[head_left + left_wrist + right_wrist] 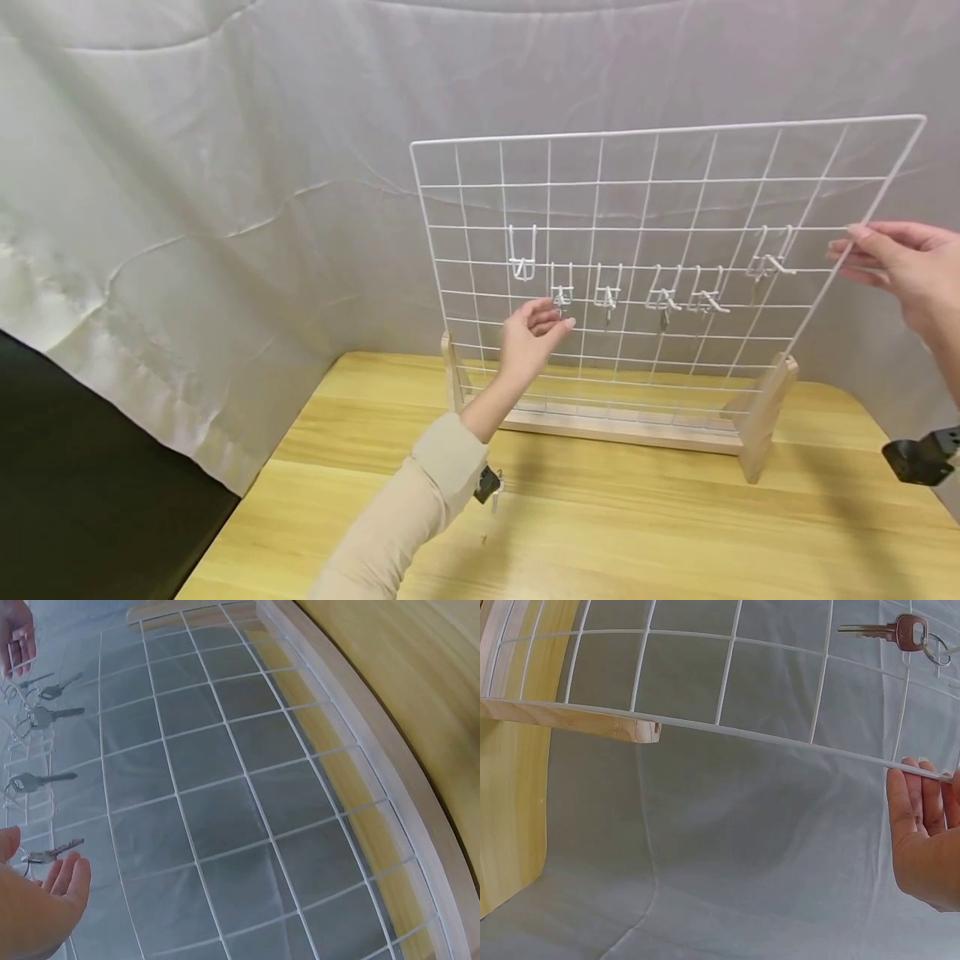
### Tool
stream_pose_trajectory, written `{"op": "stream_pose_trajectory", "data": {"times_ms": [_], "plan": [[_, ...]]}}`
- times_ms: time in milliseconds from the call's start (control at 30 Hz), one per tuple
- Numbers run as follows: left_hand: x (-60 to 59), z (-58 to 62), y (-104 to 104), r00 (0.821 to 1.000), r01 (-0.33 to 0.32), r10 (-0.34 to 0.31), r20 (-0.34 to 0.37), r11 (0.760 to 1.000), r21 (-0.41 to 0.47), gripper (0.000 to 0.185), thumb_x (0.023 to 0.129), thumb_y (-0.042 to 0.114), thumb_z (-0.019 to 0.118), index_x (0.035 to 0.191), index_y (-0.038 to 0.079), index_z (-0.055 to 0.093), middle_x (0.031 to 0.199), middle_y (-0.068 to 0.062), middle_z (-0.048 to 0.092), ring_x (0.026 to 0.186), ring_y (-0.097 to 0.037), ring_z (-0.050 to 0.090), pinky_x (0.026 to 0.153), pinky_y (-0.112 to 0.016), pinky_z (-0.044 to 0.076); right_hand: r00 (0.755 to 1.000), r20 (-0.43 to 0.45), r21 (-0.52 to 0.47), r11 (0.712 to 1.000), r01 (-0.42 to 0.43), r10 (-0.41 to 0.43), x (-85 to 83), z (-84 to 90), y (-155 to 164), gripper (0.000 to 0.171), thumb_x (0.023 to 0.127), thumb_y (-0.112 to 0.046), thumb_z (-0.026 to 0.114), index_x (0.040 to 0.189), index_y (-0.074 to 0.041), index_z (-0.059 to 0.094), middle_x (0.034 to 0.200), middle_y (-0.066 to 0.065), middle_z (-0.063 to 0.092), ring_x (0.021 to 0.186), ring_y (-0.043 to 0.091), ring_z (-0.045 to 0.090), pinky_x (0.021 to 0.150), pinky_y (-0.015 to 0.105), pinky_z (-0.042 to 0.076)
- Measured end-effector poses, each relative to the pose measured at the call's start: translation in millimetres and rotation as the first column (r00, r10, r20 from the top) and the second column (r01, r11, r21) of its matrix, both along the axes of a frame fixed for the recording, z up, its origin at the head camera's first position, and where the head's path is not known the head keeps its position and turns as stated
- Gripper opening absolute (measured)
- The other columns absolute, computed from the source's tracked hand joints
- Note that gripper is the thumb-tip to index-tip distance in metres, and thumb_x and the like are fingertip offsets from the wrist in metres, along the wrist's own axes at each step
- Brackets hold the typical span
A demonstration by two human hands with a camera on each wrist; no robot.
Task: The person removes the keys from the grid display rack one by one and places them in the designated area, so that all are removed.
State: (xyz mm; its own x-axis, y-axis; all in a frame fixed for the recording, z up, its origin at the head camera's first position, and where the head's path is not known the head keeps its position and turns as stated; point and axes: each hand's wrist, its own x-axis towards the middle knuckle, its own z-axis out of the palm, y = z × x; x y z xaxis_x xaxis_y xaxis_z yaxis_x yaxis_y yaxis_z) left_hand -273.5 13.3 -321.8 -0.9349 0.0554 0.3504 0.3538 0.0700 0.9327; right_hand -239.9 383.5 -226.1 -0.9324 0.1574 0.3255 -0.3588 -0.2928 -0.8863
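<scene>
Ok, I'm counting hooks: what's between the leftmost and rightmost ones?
The head view shows four more white hooks, some holding keys, the left hand at the first.

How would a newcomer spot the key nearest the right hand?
Find the white wire grid standing in the wooden stand, then look to its right edge, where the right hand grips. Just inward from that hand, a white hook carries the key. It is the rightmost key on the grid and hangs higher than its neighbours.

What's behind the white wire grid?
Through the grid: grey curtain and a strip of yellow table. Left hand and base bar cover patches; what lies there can't be seen.
</scene>
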Motion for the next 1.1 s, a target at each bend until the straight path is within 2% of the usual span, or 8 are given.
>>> {"op": "stream_pose_trajectory", "data": {"times_ms": [333, 433, 467, 800, 933, 1100], "plan": [[-1.3, 3.5, 6.6, 0.996, -0.053, 0.052, -0.067, 0.999, 0.001, 0.025, 0.081, 0.003, 0.068, 0.102, -0.009, 0.062, 0.102, -0.023, 0.068, 0.093, -0.032, 0.066, 0.08, -0.02, 0.056, 1.0, -0.011, -0.026, 1.0, -0.007, 0.006, -1.2, 0.7, 2.3, 0.02, 0.089, 0.003, 0.053, 0.081, -0.003, 0.07, 0.067, 0.007, 0.072, 0.06, 0.014, 0.07, 0.053, 0.022, 0.057], [-1.4, 2.9, 6.7, 0.997, -0.045, 0.046, -0.059, 0.999, 0.005, 0.023, 0.081, 0.001, 0.067, 0.101, -0.01, 0.063, 0.101, -0.024, 0.068, 0.092, -0.034, 0.066, 0.079, -0.022, 0.057, 1.0, -0.01, -0.032, 0.999, -0.01, 0.009, -1.8, 0.9, 2.7, 0.02, 0.089, 0.004, 0.053, 0.081, -0.003, 0.07, 0.067, 0.007, 0.072, 0.06, 0.014, 0.07, 0.053, 0.022, 0.057], [2.4, 6.2, 6.3, 0.998, -0.046, 0.046, -0.05, 0.999, 0.0, 0.023, 0.081, 0.001, 0.067, 0.1, -0.01, 0.063, 0.1, -0.024, 0.068, 0.092, -0.035, 0.066, 0.078, -0.022, 0.057, 1.0, -0.006, -0.036, 0.999, -0.013, 0.012, -1.7, 1.0, 2.7, 0.02, 0.089, 0.004, 0.053, 0.081, -0.003, 0.07, 0.067, 0.007, 0.072, 0.06, 0.015, 0.07, 0.053, 0.022, 0.057], [3.0, 2.4, 3.2, 0.999, -0.036, 0.034, 0.033, 0.998, 0.059, 0.018, 0.082, 0.008, 0.068, 0.096, -0.004, 0.067, 0.092, -0.019, 0.071, 0.08, -0.026, 0.07, 0.068, -0.021, 0.058, 1.0, -0.011, -0.019, 1.0, -0.002, 0.001, -1.7, -0.5, 0.0, 0.016, 0.088, 0.001, 0.057, 0.08, -0.004, 0.07, 0.066, 0.007, 0.072, 0.06, 0.014, 0.07, 0.053, 0.022, 0.057], [4.7, 1.6, 1.1, 0.999, -0.039, 0.038, 0.027, 0.998, 0.047, 0.018, 0.083, 0.01, 0.067, 0.095, -0.003, 0.068, 0.09, -0.019, 0.071, 0.079, -0.024, 0.071, 0.067, -0.022, 0.058, 1.0, -0.007, -0.007, 1.0, 0.008, -0.008, -1.0, 0.7, -0.5, 0.016, 0.088, 0.0, 0.057, 0.08, -0.005, 0.07, 0.066, 0.005, 0.071, 0.059, 0.013, 0.069, 0.053, 0.02, 0.057], [6.9, -0.1, -1.5, 0.999, -0.041, 0.04, 0.003, 0.998, 0.043, 0.018, 0.085, 0.01, 0.066, 0.095, -0.005, 0.068, 0.088, -0.02, 0.07, 0.079, -0.028, 0.071, 0.059, -0.022, 0.057, 1.0, 0.002, 0.01, 1.0, 0.013, -0.013, 0.5, 0.9, -0.3, 0.016, 0.088, -0.001, 0.058, 0.08, -0.006, 0.07, 0.066, 0.004, 0.072, 0.06, 0.012, 0.069, 0.053, 0.02, 0.056]]}}
